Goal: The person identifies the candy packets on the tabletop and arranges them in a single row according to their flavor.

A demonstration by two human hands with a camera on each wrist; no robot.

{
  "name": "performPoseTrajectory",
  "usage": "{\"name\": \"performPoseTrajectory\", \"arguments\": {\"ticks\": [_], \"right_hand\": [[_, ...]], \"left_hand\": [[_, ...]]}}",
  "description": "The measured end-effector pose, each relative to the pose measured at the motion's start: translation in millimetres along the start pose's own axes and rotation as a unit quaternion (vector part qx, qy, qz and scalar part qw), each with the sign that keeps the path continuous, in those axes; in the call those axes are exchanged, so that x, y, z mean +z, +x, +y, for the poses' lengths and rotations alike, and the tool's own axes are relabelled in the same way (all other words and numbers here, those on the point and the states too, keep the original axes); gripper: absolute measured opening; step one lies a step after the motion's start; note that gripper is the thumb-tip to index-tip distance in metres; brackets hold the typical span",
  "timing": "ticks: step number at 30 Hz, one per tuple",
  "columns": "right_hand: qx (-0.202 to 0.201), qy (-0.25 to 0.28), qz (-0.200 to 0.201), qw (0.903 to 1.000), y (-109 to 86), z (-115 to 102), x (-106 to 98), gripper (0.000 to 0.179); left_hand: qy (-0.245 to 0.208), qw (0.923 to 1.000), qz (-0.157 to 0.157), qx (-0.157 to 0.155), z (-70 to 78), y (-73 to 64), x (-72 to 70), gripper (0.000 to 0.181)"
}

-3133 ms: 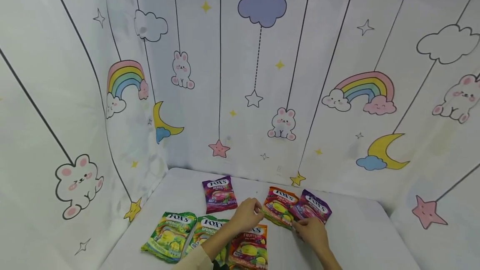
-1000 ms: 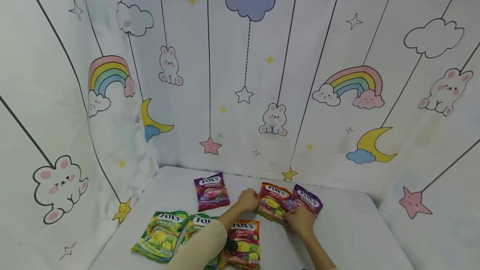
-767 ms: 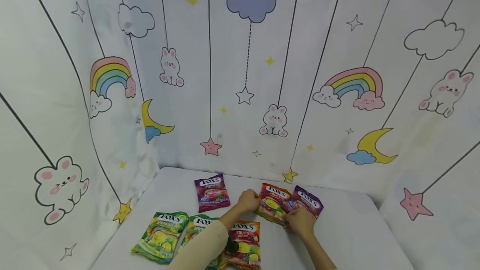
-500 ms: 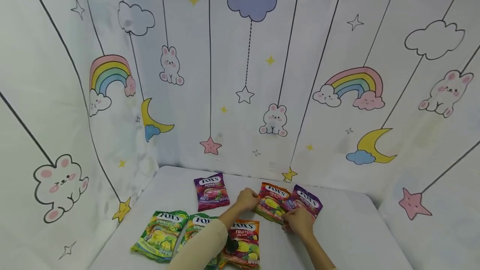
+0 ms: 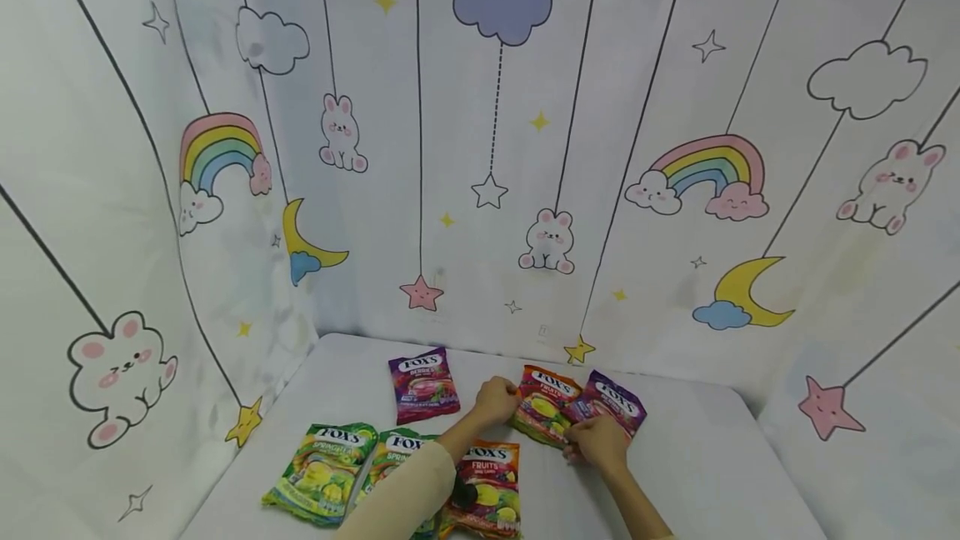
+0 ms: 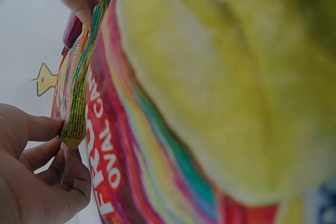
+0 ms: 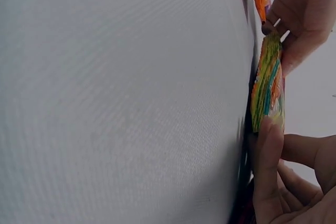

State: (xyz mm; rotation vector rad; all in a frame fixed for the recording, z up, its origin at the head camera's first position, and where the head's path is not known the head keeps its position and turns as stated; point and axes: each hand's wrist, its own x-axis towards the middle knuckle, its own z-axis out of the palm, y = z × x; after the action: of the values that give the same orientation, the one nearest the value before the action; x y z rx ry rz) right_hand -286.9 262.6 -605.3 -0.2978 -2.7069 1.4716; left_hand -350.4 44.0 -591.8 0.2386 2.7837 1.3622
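Our left hand (image 5: 495, 402) and right hand (image 5: 597, 442) pinch the far orange bag (image 5: 543, 408) between them, its length running near to far.

Orange Fox's Fruits bag (image 5: 544, 405): front up, askew, lower corners pinched, beside purple bag (image 5: 611, 403).

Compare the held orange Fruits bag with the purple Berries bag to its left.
The orange bag is labelled Fruits; the purple bag, Berries. The left hand and right hand pinch the orange bag; the purple bag lies untouched. The orange bag's top edge slopes down rightward; the purple bag's, up. Both read FOX'S.
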Motion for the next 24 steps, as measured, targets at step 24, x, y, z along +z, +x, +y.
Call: {"name": "performPoseTrajectory", "arguments": {"ticks": [24], "right_hand": [[-0.009,-0.002,0.025,0.9997,-0.6,-0.6,4.6,0.013]], "left_hand": [[-0.023,0.9996,0.013,0.009,-4.7,2.5,3.5,0.016]]}}
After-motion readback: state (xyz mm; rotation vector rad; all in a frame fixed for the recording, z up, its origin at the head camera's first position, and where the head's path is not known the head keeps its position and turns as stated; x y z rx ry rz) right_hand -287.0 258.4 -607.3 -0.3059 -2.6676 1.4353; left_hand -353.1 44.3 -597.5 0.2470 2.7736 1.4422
